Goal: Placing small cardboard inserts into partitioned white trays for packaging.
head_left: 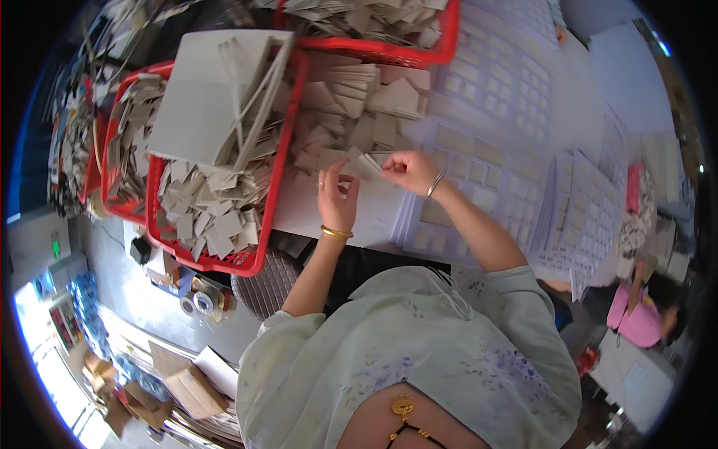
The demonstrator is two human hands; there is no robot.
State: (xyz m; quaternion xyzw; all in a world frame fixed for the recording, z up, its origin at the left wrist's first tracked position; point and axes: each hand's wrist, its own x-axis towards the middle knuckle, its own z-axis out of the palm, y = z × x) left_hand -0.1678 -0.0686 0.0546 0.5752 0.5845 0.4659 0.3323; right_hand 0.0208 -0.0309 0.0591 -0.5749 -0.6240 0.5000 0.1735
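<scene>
Between the thumb and fingers of my right hand (407,172) are a few small grey cardboard pieces (366,166), held by their edge. My left hand (338,197) is just left of them, its fingers apart and partly bent, with nothing visible in it. Loose grey cardboard pieces (318,141) lie heaped on the white table just beyond both hands. Right of my right hand is a stack of white sheets (470,142) with rectangular openings, some showing grey inside; my right forearm crosses over it.
At the left, a red plastic basket (278,200) full of cardboard pieces carries a large grey board (206,93). Another red basket (419,54) stands at the back. More white sheets (587,206) lie at the right. A quilted stool (265,284) is below the table; a person in pink (636,314) is far right.
</scene>
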